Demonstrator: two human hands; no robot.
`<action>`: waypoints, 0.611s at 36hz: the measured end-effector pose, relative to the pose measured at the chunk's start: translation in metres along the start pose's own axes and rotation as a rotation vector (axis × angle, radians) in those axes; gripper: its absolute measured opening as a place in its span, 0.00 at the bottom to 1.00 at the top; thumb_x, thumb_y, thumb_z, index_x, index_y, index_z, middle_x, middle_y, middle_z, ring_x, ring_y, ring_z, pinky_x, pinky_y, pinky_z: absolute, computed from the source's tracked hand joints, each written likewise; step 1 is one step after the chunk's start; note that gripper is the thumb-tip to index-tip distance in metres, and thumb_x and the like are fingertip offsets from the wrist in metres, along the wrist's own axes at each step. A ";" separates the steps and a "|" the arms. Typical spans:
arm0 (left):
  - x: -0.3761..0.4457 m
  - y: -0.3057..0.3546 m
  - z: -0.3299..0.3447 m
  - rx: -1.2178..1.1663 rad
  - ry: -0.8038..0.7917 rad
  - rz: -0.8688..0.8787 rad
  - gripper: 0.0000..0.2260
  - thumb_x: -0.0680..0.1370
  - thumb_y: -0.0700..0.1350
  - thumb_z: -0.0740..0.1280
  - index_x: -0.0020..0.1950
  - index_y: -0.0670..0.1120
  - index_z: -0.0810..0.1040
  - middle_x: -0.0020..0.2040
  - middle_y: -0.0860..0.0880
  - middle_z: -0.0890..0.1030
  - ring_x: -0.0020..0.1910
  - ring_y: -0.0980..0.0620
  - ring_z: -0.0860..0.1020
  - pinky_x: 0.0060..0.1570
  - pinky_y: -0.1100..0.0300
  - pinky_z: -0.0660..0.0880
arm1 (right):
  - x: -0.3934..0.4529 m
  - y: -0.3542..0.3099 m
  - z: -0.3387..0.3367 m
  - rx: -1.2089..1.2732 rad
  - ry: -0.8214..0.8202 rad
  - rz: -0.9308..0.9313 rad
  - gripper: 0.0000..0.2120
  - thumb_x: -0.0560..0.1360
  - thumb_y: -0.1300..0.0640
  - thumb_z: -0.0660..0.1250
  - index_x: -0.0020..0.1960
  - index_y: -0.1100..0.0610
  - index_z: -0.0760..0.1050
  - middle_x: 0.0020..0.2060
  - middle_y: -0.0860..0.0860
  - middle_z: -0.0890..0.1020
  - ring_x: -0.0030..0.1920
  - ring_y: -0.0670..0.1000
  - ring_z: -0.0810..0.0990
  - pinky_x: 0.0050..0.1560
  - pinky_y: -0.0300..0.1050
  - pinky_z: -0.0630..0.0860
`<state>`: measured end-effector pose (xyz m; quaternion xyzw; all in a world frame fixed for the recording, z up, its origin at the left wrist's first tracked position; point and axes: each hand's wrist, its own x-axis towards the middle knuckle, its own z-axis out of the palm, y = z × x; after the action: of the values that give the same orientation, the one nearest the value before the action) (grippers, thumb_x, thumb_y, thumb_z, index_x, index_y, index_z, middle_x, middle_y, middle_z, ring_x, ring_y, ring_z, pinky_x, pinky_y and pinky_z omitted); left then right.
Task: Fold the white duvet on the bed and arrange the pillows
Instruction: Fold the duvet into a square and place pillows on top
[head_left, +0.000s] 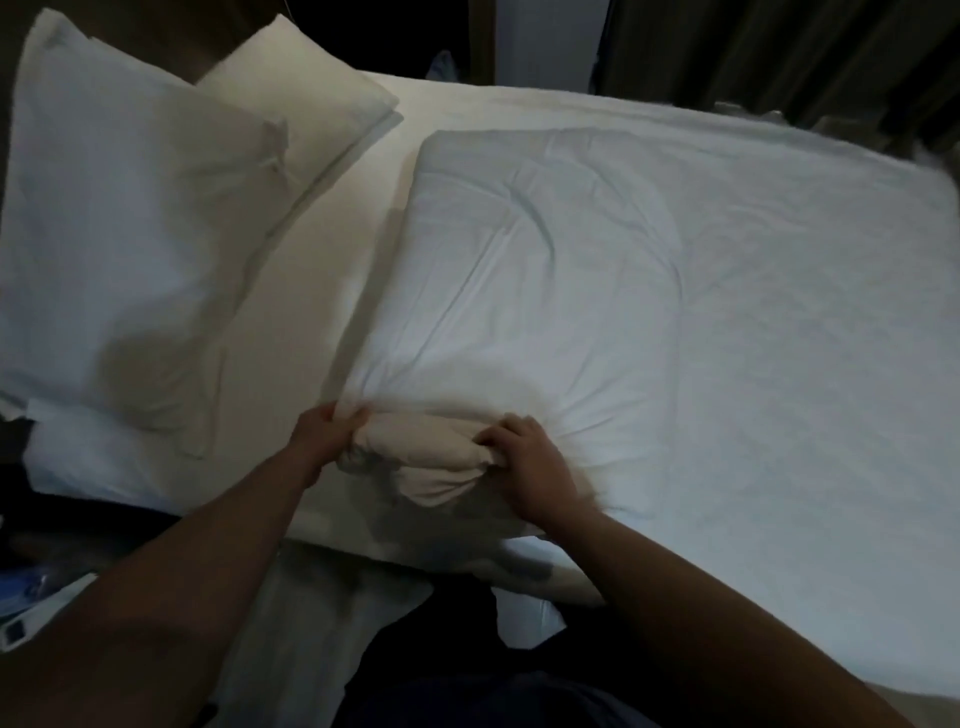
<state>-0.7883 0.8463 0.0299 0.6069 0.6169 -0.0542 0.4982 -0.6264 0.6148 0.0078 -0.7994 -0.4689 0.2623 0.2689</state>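
Observation:
The white duvet (524, 270) lies folded into a thick rectangle on the bed (805, 322), its near end bunched into a rolled wad at the bed's front edge. My left hand (327, 431) grips the left side of that bunched end. The right side of the wad is clutched by my right hand (530, 467). One large white pillow (119, 223) rests at the left, at the head of the bed. Behind it a second white pillow (301, 98) lies partly covered by the first.
Dark curtains (779, 52) hang beyond the far side of the bed. White sheet fabric (306, 623) drapes over the near edge by my legs. Blue and white items (26, 597) sit low at the left on a dark floor.

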 end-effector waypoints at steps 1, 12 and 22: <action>0.000 -0.001 0.003 0.056 -0.011 0.014 0.21 0.77 0.49 0.71 0.65 0.39 0.77 0.60 0.39 0.80 0.54 0.45 0.79 0.51 0.56 0.74 | 0.000 0.001 0.004 0.001 -0.019 0.023 0.18 0.66 0.58 0.67 0.56 0.52 0.79 0.51 0.49 0.77 0.51 0.54 0.72 0.50 0.48 0.72; 0.004 0.055 0.020 0.347 -0.360 0.122 0.19 0.68 0.46 0.70 0.57 0.42 0.77 0.46 0.44 0.78 0.43 0.48 0.75 0.43 0.56 0.70 | -0.028 0.027 -0.073 0.191 0.144 0.153 0.19 0.69 0.49 0.69 0.59 0.48 0.77 0.55 0.44 0.76 0.56 0.46 0.76 0.59 0.37 0.72; 0.058 0.198 0.037 0.171 -0.170 0.193 0.28 0.73 0.57 0.71 0.66 0.43 0.71 0.57 0.45 0.75 0.51 0.47 0.75 0.47 0.55 0.70 | 0.051 0.053 -0.113 -0.023 0.171 0.414 0.42 0.73 0.27 0.59 0.79 0.43 0.49 0.80 0.49 0.48 0.79 0.56 0.45 0.77 0.62 0.48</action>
<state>-0.5951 0.9125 0.0786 0.6967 0.5043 -0.1096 0.4983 -0.4964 0.6168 0.0447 -0.9008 -0.2735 0.2378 0.2391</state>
